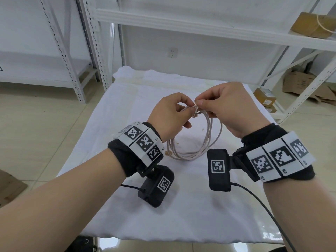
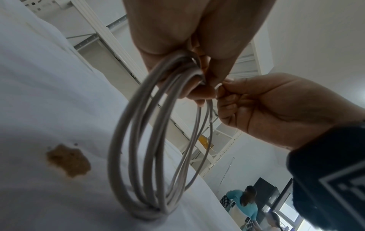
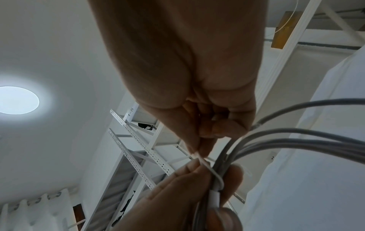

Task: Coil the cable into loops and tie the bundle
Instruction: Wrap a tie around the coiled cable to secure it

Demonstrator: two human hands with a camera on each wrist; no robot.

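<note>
Head view: both hands are meeting above a white cloth (image 1: 127, 160) spread on the table. The left hand (image 1: 168, 113) is gripping the top of the coiled cable (image 1: 196, 142), fingers curled round the gathered loops. The right hand (image 1: 231, 106) is pinching a thin white tie (image 1: 195, 108) between thumb and forefinger, right at the top of the bundle. The loops are hanging down, their lowest part resting on the cloth between the wrists. White metal shelving (image 1: 200, 24) is standing behind, with cardboard boxes (image 1: 312, 24) on it.

Left wrist view: the left hand (image 2: 177, 39) is holding the grey loops of the cable (image 2: 142, 148) bunched at the fingers; the coil is hanging to the cloth (image 2: 39, 93), near a brown stain (image 2: 68, 161). The right hand (image 2: 276, 106) is touching the bundle top, fingers curled in a pinch. People are sitting far off, blurred.

Right wrist view: the right hand (image 3: 197, 78) is pinching the tie (image 3: 207, 165), which is wrapping round the cable (image 3: 296, 140). Left hand (image 3: 177, 195) fingers are clamping the bundle just below.
</note>
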